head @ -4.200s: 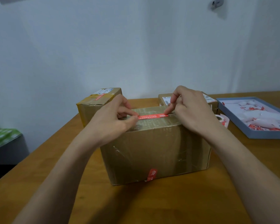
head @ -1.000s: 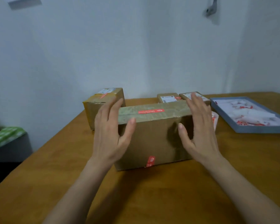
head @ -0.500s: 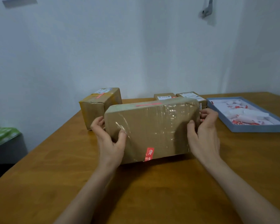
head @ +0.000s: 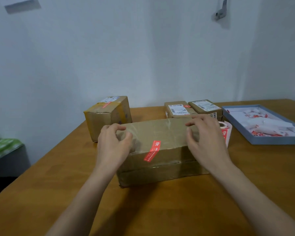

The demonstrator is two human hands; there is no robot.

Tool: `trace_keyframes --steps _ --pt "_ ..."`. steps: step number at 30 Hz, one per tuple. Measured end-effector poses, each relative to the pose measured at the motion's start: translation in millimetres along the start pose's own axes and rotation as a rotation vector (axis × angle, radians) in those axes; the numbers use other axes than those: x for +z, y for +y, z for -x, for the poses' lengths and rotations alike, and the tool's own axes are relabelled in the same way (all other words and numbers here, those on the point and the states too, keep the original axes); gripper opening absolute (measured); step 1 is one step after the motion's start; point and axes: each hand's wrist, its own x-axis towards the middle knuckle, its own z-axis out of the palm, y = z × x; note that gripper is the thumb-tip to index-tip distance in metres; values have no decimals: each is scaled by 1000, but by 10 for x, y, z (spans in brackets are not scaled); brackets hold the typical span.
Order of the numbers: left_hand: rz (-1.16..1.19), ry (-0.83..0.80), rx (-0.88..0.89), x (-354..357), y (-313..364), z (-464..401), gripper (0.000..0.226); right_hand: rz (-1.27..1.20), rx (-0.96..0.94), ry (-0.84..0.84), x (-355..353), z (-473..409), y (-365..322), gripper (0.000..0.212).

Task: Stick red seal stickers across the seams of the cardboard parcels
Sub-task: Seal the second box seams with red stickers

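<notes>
Fingers [head: 122, 128] of the left hand [head: 111, 147] are curled loosely over the left end of the big cardboard parcel [head: 160, 150]; whether they really press on its top or only hover just above it I cannot tell, and they hold nothing. Right hand [head: 205, 143] is over the right end of the same parcel, its fingers [head: 191, 124] bent and spread, also with nothing between them; contact with the top is not clear.

This parcel lies on the wooden tabletop [head: 177, 201], wrapped in shiny clear tape. One red seal sticker [head: 152, 151] is stuck on it, going over the near top edge and down onto the front face, above a seam line which runs along that face.

Behind the parcel to the left stands a second cardboard parcel [head: 107, 116] with a red sticker on its top. Behind the parcel to the right are two small parcels [head: 177, 109] side by side, with white shipping labels. Just beside the right end of the parcel, partly hidden by the right hand, is a roll of red stickers [head: 226, 132]. Farther right of the parcel lies a flat blue tray [head: 269, 142] with white and red paper scraps inside
</notes>
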Motion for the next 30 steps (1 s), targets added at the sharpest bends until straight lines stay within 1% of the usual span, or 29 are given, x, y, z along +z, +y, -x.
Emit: trace_keyframes --steps 2,3,6,8,9,13,16,19,24,30 --pt "-33 -10 83 13 67 -45 14 -29 -50 -65 20 -70 -87 18" --pt "-37 -44 116 16 110 -79 12 -69 -84 -112 27 -115 -142 17" --pt "-28 -244 182 57 183 -205 11 -236 -152 -263 59 -238 -323 18" --pt "-54 -379 189 72 189 -244 13 -258 -172 -346 56 -275 -376 19" --pt "-54 -421 178 75 176 -259 14 -258 -166 -385 50 -293 -372 18" --pt "23 -505 136 60 117 -297 15 -346 -113 -475 13 -314 -326 16" --pt "50 -539 126 56 90 -323 17 -345 -127 -498 94 -297 -366 14" --pt "66 -559 115 62 81 -338 18 -288 -129 -505 169 -286 -377 13" --pt "69 -542 117 65 89 -295 19 -253 -134 -541 148 -293 -395 16" --pt "64 -529 122 56 92 -256 20 -337 -85 -562 140 -281 -420 13"
